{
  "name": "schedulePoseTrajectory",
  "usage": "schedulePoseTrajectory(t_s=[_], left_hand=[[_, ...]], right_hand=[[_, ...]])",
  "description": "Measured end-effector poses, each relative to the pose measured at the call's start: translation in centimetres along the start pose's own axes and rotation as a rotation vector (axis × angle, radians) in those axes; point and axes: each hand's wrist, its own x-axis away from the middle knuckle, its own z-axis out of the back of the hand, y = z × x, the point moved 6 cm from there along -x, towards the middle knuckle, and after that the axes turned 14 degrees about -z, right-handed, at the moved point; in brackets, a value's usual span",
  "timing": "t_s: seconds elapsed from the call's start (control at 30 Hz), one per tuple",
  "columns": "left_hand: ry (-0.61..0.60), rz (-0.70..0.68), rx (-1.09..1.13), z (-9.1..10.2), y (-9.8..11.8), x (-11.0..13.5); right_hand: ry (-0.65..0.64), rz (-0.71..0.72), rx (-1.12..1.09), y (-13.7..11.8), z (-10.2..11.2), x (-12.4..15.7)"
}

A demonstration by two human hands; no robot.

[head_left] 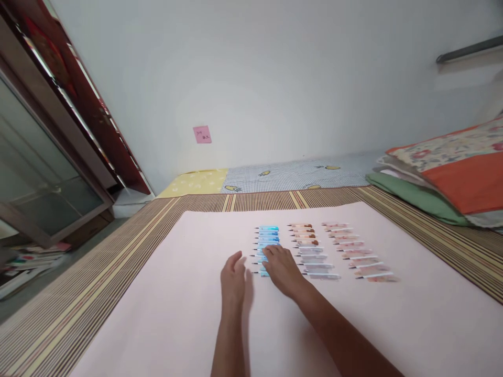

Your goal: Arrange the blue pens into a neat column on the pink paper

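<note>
- Covering some blue pens [270, 240]: right hand [283, 269], nearer; can't tell if its grip's pinching
- pens lie sideways, tips left; left hand [232, 281] just beside, grip spread

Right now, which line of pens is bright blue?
The leftmost line of pens: it alone is bright blue. The middle line is brown and greyish, and the right line looks pinkish.
</note>
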Motion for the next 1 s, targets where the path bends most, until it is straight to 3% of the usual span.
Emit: schedulePoseTrajectory(t_s=[0.07,0.17,0.47,0.6,0.73,0.83,1.0], left_hand=[[0.143,0.136,0.07,1.8,-0.5,-0.2],[0.229,0.184,0.081,2.9,-0.6,-0.2],[0.109,0.178,0.034,1.5,-0.3,0.2],[-0.124,-0.06,-0.229,-0.2,1.0,0.2],[-0.303,-0.311,-0.567,-3.0,1.0,0.7],[-0.313,-0.369,-0.752,-4.1,-0.3,1.0],[-0.291,-0.422,-0.843,-4.5,-1.6,1.2]], right_hand=[[0.002,0.004,0.014,-0.3,-0.2,-0.1],[0.001,0.021,-0.002,-0.4,-0.5,0.0],[0.056,-0.063,-0.045,1.5,0.7,0.7],[0.063,-0.069,-0.069,2.3,1.4,1.6],[0.148,-0.231,-0.042,5.0,2.1,2.4],[0.177,-0.288,-0.018,6.2,2.2,2.8],[0.167,-0.264,-0.02,5.7,1.6,2.6]])
